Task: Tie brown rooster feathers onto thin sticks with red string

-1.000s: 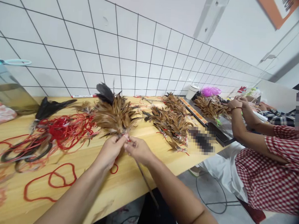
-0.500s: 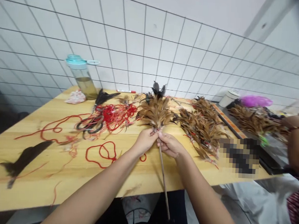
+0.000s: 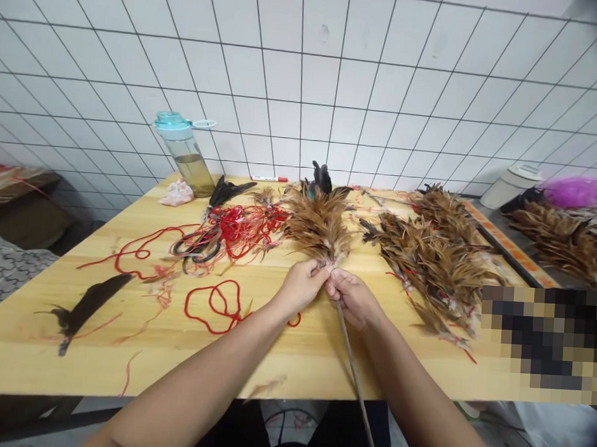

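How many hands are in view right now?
2: the left hand and the right hand, side by side at the base of the feather bundle. Neither looks hidden; some fingers are.

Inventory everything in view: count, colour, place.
feather bundle: one, mostly brown, in hands
stick: one, brown, below hands
loose bundles: several, brown, right
cords: several, red, left
scissors: one, black, among cords
feather bunch: one, black, beside bottle
feather: one, dark, front left
bottle: one, clear, back left
wad: one, pinkish, beside bottle
marker: one, white, by wall
cup: one, white, back right
plastic: one, purple, far right
cloth: one, greyish, left
table: one, yellow, beneath
wall: one, white, behind
left hand: one, bundle's base
right hand: one, bundle's base
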Demonstrator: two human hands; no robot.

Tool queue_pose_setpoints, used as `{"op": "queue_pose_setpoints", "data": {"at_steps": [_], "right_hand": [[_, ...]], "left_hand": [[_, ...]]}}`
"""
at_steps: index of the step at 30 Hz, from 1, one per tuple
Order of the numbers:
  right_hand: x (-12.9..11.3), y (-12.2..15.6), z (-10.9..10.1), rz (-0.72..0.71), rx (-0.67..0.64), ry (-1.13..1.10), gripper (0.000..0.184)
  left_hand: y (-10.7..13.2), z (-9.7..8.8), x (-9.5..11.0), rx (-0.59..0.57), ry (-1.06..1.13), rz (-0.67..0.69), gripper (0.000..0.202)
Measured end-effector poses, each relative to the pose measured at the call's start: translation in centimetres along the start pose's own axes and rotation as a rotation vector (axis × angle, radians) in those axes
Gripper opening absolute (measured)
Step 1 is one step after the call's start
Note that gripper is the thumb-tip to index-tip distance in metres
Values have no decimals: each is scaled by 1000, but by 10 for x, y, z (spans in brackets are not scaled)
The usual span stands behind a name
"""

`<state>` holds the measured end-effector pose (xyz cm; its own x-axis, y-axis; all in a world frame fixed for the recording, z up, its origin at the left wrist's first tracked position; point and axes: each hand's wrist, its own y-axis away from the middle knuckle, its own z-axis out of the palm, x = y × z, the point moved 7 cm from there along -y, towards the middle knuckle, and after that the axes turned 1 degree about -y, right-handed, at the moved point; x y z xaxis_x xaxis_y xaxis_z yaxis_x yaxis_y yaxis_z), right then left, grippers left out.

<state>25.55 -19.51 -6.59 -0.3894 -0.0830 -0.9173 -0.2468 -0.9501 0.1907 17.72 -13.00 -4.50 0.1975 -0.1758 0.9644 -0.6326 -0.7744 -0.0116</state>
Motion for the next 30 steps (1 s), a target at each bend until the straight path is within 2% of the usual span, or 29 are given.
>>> {"op": "queue_pose_setpoints", "data": {"at_steps": [5,12,18,24,30], "right_hand": [[-9,4,-4,-65,48,-28,41],[-20,9,-5,-109,49,-42,37],[-18,7,-13,-132,106,-8,36],[-17,2,-12,-178,168,-16,34],[-15,-3,-17,-179,276,-72,30]], "left_hand": [[12,4,21,-51,-133,121,29],[18,-4,41,-5,-438,288,24],[15,-9,42,41,-423,328,18],[18,-7,39,45,-386,294,20],[24,-1,38,53,-372,336,23]]}}
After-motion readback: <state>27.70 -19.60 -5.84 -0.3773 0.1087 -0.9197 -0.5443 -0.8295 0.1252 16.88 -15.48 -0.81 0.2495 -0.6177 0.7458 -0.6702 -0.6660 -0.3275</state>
